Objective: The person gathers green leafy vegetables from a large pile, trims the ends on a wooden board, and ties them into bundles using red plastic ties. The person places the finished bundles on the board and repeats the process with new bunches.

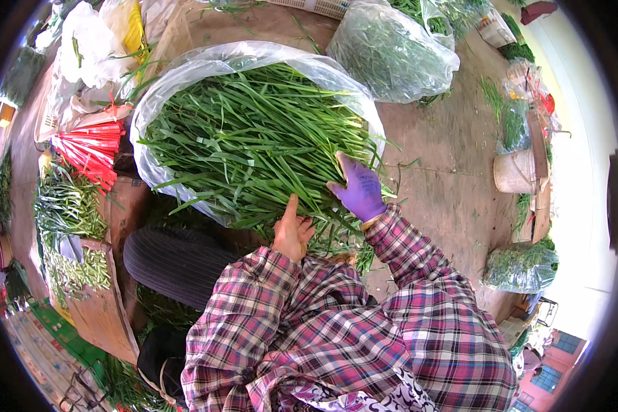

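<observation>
Long green leafy stalks, like garlic chives (247, 139), lie heaped in a large clear plastic bag (149, 98) whose mouth is rolled wide. My left hand (292, 229), bare, rests at the near edge of the heap, its index finger stretched over the leaves and the other fingers partly bent. My right hand (359, 188), in a purple glove, is at the near right side by the pale stalk ends, thumb and fingers apart against the stalks. Whether either hand grips any stalks is not clear. Loose leaves lie below and between the hands.
A filled clear bag of greens (391, 56) stands beyond, at the upper right. At the left are red strips (95, 149), a wooden board (103, 309) and cut greens (72, 206). A white bucket (515, 170) and another bag (522, 268) stand along the right wall.
</observation>
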### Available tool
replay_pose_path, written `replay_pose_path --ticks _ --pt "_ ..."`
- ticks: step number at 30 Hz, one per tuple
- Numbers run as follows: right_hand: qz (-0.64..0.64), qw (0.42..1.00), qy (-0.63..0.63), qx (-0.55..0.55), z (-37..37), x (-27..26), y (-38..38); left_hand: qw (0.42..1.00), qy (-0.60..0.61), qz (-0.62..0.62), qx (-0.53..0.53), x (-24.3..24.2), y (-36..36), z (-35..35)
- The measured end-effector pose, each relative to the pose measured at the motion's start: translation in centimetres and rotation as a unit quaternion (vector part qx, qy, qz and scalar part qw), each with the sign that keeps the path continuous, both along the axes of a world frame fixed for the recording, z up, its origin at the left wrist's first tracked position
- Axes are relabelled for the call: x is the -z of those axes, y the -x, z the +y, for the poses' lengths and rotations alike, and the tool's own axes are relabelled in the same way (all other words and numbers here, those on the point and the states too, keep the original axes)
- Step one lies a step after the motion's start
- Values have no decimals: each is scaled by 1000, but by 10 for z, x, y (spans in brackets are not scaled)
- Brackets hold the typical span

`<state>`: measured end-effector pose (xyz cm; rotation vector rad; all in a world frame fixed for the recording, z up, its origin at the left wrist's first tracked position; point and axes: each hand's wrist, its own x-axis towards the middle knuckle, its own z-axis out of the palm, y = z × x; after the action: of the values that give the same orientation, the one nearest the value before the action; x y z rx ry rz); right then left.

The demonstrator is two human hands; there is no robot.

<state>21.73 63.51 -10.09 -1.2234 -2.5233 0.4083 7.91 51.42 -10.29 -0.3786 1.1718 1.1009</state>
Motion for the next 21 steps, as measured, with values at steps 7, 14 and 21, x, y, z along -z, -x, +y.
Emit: replay_pose_path --ticks 7,14,21 --pt "45 993 107 31 36 -7 -9 998 -36 -18 41 2 2 -4" --pt "13 988 155 -5 75 -6 -14 994 -80 -49 58 1 3 -4" --pt "-50 998 -20 -20 79 -19 -8 996 -69 19 47 5 1 1"
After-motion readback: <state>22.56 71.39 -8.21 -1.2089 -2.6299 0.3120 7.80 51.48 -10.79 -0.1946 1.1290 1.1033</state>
